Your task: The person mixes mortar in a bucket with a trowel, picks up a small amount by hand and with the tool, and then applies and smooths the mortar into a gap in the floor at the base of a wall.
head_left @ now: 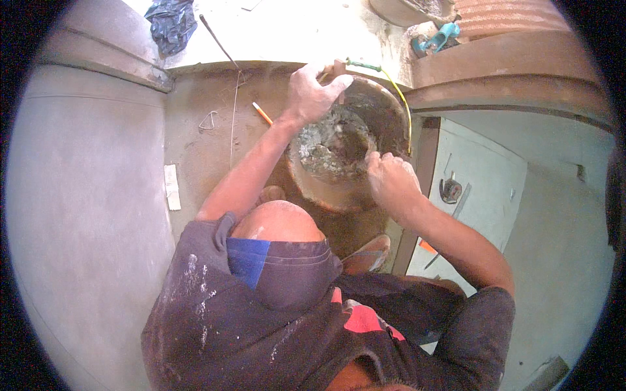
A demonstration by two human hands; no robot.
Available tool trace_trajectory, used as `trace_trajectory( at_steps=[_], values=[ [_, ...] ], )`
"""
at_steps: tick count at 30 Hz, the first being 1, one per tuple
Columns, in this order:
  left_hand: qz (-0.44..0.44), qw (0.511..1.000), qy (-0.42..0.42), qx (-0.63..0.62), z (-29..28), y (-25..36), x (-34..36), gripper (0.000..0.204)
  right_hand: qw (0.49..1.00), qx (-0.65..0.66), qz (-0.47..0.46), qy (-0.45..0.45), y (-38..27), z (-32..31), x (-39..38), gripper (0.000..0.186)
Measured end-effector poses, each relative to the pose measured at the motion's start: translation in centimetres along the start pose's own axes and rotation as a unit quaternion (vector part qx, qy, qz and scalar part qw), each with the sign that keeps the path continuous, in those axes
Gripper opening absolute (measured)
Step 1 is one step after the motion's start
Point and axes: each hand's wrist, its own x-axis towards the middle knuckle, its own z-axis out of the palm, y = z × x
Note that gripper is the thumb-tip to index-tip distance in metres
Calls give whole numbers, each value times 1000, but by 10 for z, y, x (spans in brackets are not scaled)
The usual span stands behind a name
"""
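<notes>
A worn round bucket [318, 193] holds grey, wet, lumpy mix [326, 140]. My left hand [313, 94] is closed over its far rim, around a small brown upright piece [340, 68]. My right hand [392, 179] is closed in a fist at the bucket's right inner side; what it grips is hidden. An orange pencil-like stick [261, 112] lies left of the bucket. A thin yellow line with a green end [364, 66] runs round its upper right.
A white ledge [235, 32] at the back bears a black plastic bag [169, 26], a basin [385, 13] and a teal tool [435, 40]. A white board [486, 169] with small tools stands right, past a brown edge. A grey wall [91, 195] is left.
</notes>
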Motion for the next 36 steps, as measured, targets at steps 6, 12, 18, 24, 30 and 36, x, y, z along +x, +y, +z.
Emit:
trace_trajectory(
  at_steps=[6, 12, 18, 24, 30, 36],
  values=[
    [-2, 999, 23, -38, 2, -12, 1, 49, 997, -37, -9, -63, 20, -61, -22, 17],
    [7, 999, 24, -41, -2, -1, 0, 44, 987, -132, -31, -87, 23, -24, 22, 16],
    [-13, 999, 1, -36, -7, 6, -3, 43, 984, -24, -25, -177, 28, -20, 20, 19],
    [-16, 999, 22, -41, -5, -1, -5, 39, 966, 205, -3, -161, 35, 5, -10, 26],
    [-1, 997, 41, -73, -1, -8, -5, 39, 749, 583, 167, -267, 15, 16, 5, 29],
    [-24, 997, 7, -66, -5, -3, -2, 40, 391, 830, 267, -296, 30, 21, 14, 30]
  ],
)
